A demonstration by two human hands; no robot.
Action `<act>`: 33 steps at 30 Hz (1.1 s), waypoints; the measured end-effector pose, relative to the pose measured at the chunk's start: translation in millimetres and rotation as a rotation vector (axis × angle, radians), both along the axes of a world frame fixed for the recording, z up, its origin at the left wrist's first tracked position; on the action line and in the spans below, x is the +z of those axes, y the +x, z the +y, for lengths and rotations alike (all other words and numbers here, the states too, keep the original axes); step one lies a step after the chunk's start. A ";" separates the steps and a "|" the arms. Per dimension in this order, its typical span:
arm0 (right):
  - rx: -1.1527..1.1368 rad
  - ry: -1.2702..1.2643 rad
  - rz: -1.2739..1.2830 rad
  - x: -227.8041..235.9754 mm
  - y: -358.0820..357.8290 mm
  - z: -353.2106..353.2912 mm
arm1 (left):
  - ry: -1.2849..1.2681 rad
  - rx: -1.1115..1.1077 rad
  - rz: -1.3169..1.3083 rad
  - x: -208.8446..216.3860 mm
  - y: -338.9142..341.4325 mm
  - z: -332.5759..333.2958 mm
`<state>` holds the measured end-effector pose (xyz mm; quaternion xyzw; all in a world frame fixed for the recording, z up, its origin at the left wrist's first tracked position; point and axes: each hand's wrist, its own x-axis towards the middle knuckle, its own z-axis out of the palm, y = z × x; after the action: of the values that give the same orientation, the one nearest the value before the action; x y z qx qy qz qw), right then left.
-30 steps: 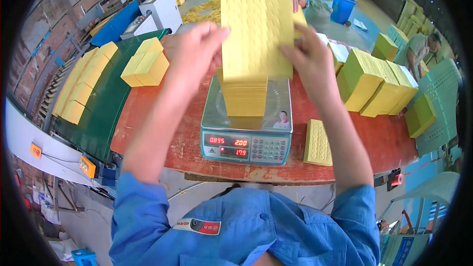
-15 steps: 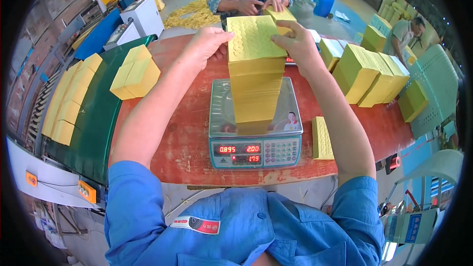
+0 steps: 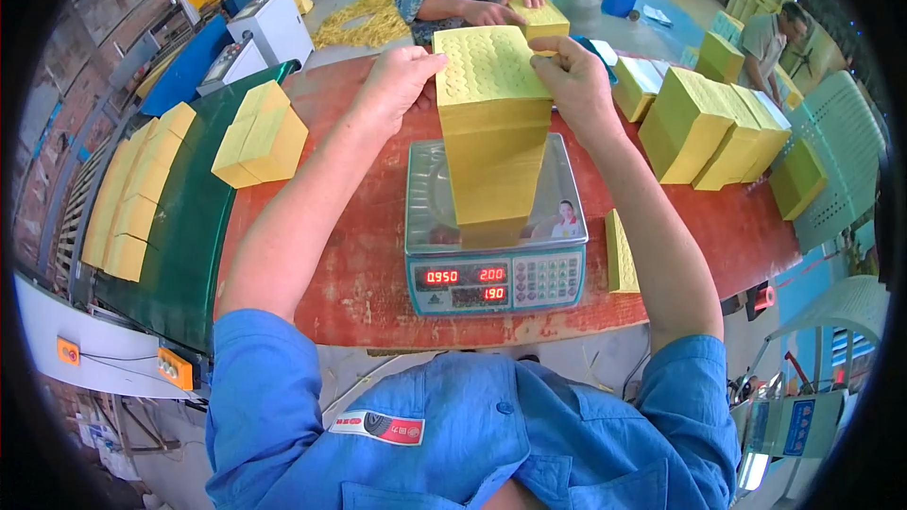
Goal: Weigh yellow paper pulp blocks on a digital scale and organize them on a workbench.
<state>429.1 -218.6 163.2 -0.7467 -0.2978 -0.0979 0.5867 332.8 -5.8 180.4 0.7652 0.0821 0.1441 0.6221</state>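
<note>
A tall stack of yellow paper sheets (image 3: 493, 146), its top stamped with rows of curved marks, stands upright on the digital scale (image 3: 430, 212). At the stack's top left edge, my left hand (image 3: 402, 83) is closed, thumb and fingers pinching the sheets. My right hand (image 3: 576, 85) grips the top right edge in the same way, thumb toward me. The far side of the stack and some fingertips are hidden. Red digits glow on the scale's front panel. Partly behind my right forearm lies a small bundle of yellow paper (image 3: 621, 260).
The scale rests on a worn red table (image 3: 359, 255). More yellow paper blocks (image 3: 263, 137) stand at left, others (image 3: 694, 127) at right. A green belt (image 3: 189, 236) runs along the left. Across the table, a person's hands (image 3: 505, 9) touch another yellow stack (image 3: 540, 17).
The scale's lit reading has changed. My hands stay at the stack's top edges, the right one slightly shifted. The view has moved a little. The person opposite has shifted their hands on their stack.
</note>
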 end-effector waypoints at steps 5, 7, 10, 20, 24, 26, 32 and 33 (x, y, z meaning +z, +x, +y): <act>-0.077 -0.119 -0.143 1.1 -7.8 2.6 | 0.043 0.037 -0.059 -13.5 2.9 9.2; -0.079 -0.118 -0.158 -0.7 -10.2 -0.5 | 0.090 0.057 -0.050 -12.9 -2.4 3.5; -0.073 0.088 -0.092 -3.4 -14.4 -15.2 | 0.147 0.184 -0.185 -22.6 -22.0 -8.7; 0.096 0.301 0.393 -63.5 -95.4 -100.9 | -0.307 0.644 -0.262 -121.8 -197.3 -26.9; 0.117 0.311 0.471 -78.6 -90.1 -107.1 | -0.393 0.740 -0.233 -135.4 -223.7 -36.0; 0.161 0.281 0.479 -85.0 -86.9 -106.9 | -0.375 0.764 -0.240 -138.2 -228.1 -41.7; 0.242 0.289 0.518 -91.1 -91.3 -114.2 | -0.399 0.787 -0.281 -136.4 -225.0 -73.7; 0.247 0.274 0.515 -91.2 -91.7 -117.3 | -0.403 0.785 -0.283 -136.0 -225.0 -77.7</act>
<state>337.5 -335.9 72.0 -0.6190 -0.2119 0.1273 0.7455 107.7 -83.5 44.4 0.5129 0.3063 0.4527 0.6619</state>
